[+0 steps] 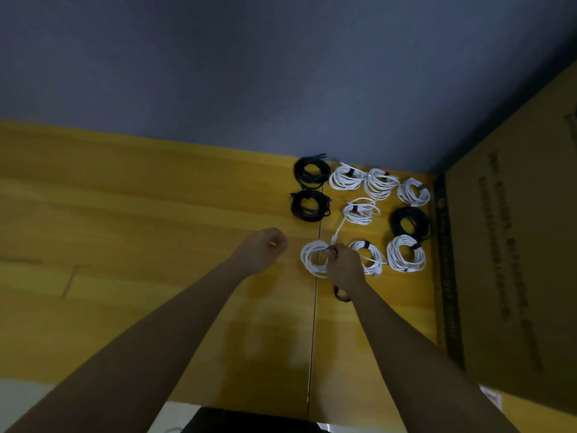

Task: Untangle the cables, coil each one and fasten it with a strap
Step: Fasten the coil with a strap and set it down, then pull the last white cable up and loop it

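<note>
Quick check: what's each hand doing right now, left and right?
Left hand: curled into a fist above the table, no cable in it.
Right hand: gripping the white cable coil at its strap.

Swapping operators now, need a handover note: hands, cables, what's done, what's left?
Right hand: grip on the strap side of the nearest white coil, which lies on the yellow table.
Left hand: fingers curled, apart from the cables; a small yellowish bit shows at it, unclear what.
Done: six other white coils, e.g., and three black coils, e.g., lie by the cardboard box; most show straps.
Left: finish fastening this coil. The middle white coil trails a loose end.
</note>
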The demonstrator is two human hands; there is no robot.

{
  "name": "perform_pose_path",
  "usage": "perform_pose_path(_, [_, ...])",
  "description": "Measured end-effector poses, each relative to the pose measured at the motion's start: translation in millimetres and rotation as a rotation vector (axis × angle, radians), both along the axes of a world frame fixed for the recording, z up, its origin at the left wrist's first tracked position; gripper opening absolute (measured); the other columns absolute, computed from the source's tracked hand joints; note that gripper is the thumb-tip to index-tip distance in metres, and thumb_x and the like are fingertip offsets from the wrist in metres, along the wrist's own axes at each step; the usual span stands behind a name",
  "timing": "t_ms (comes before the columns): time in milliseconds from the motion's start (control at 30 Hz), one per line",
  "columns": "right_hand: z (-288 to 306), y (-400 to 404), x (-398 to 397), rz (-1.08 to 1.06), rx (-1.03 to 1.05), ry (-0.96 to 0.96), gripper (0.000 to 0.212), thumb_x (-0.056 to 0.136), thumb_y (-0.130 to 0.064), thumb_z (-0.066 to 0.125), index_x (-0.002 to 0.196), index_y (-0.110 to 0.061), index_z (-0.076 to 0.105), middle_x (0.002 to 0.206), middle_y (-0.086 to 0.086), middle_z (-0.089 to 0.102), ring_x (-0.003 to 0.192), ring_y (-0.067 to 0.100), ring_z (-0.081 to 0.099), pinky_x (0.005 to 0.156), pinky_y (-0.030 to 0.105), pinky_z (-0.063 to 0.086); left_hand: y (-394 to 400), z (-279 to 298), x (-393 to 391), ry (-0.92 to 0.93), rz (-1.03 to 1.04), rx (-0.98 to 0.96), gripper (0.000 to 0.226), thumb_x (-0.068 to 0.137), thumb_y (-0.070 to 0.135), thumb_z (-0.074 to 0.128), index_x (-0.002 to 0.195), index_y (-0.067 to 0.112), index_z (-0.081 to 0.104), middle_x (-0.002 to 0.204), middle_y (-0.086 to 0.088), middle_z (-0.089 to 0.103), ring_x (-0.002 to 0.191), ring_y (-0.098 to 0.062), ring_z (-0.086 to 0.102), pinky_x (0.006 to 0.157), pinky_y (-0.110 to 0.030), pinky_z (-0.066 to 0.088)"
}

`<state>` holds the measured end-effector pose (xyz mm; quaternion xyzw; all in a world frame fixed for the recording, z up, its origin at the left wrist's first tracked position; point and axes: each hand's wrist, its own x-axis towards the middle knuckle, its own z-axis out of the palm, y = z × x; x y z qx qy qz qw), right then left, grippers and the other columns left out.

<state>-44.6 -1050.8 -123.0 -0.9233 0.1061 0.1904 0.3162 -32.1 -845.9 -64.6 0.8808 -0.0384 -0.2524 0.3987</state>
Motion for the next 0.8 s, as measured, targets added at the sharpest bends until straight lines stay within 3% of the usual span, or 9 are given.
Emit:
perform_pose_path(67, [-10.3,7.3,18.4,0.077,-0.114,-0.039,0.035,0.104,-0.027,0.038,0.114,-0.005,0.063,0.101,0.017,0.062,0.091,0.033,0.054,0.072,0.036,0.04,7.9,-8.0,-0.3,-0.001,0.05,0.03,0.023,0.1,0.019,0.047,0.111,0.003,0.059,0.114,-0.009,0.06,0.105,-0.024,0.058,0.084,-0.03,0.045])
perform_pose_path(133, [-17.1,8.7,31.0,0.094,-0.287,-0.064,0.034,0.102,-0.031,0.041,0.117,-0.011,0.065,0.118,0.018,0.056,0.112,0.036,0.045,0.089,0.041,0.037,14.5,-14.0,-0.3,0.001,0.084,0.055,0.023,0.101,0.018,0.046,0.112,0.003,0.058,0.115,-0.01,0.059,0.106,-0.025,0.058,0.085,-0.031,0.045])
perform_pose_path(200, [-20.4,5.1,36.7,0.068,-0.346,-0.037,0.033,0.101,-0.032,0.045,0.119,-0.013,0.064,0.126,0.016,0.048,0.119,0.036,0.039,0.091,0.042,0.039,19.7,-18.2,-1.3,0.003,0.076,0.084,0.024,0.102,0.018,0.044,0.115,0.003,0.057,0.117,-0.011,0.058,0.107,-0.027,0.057,0.088,-0.035,0.047])
perform_pose_path(300, [-21.6,0.7,37.2,0.019,-0.294,-0.048,0.031,0.094,-0.031,0.056,0.113,-0.007,0.063,0.126,0.016,0.046,0.117,0.037,0.041,0.084,0.043,0.043,27.8,-22.8,-2.7,0.007,0.088,0.106,0.026,0.103,0.02,0.043,0.119,0.005,0.056,0.12,-0.011,0.057,0.106,-0.029,0.057,0.09,-0.043,0.047])
perform_pose_path(433, [-9.8,2.4,36.7,0.045,-0.226,-0.191,0.032,0.095,-0.028,0.057,0.117,-0.007,0.062,0.123,0.016,0.049,0.115,0.038,0.042,0.092,0.045,0.04,37.6,-22.8,1.4,-0.074,0.178,0.147,0.018,0.103,0.02,0.041,0.108,0.011,0.057,0.101,-0.014,0.063,0.09,-0.035,0.061,0.076,-0.05,0.051])
perform_pose_path(600, [17.0,49.6,47.6,0.179,-0.158,-0.459,0.022,0.095,-0.016,0.057,0.11,-0.005,0.067,0.109,0.014,0.057,0.103,0.036,0.052,0.085,0.044,0.047,75.3,-9.5,4.7,-0.215,0.335,0.217,0.021,0.103,0.022,0.041,0.108,0.009,0.057,0.088,-0.007,0.056,0.067,-0.024,0.051,0.058,-0.032,0.037])
perform_pose_path(800, [56.5,187.5,51.8,0.472,-0.146,-0.538,0.024,0.097,-0.019,0.052,0.113,-0.009,0.066,0.11,0.008,0.055,0.108,0.028,0.049,0.089,0.038,0.045,188.9,11.7,-24.6,-0.285,0.504,0.347,0.023,0.103,0.026,0.041,0.11,0.011,0.057,0.102,-0.01,0.06,0.082,-0.027,0.055,0.063,-0.036,0.044])
